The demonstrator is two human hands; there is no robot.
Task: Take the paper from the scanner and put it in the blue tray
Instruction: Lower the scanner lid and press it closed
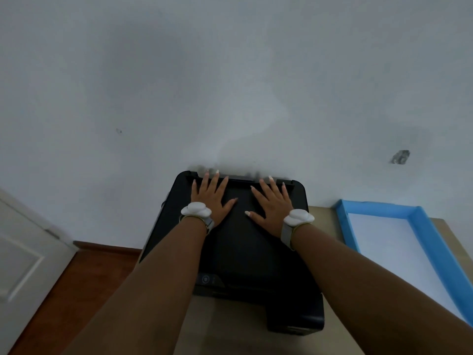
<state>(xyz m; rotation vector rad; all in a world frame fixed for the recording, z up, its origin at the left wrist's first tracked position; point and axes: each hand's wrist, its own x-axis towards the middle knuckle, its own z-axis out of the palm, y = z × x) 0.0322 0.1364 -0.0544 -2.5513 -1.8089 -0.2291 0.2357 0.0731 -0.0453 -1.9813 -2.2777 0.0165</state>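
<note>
A black scanner (238, 252) stands on a beige table against the wall, its lid down. My left hand (213, 198) lies flat on the far left part of the lid, fingers spread and reaching the back edge. My right hand (271, 201) lies flat on the far right part, fingers spread the same way. Neither hand holds anything. No paper shows on the scanner; whatever lies under the lid is hidden. The blue tray (423, 226) sits to the right of the scanner, with a white sheet (389, 252) lying inside it.
The beige table (320, 216) carries scanner and tray. A grey-white wall (230, 85) rises right behind them. At the left, a white door (23, 254) and reddish wooden floor (76, 283) lie below table level. Both wrists wear white trackers.
</note>
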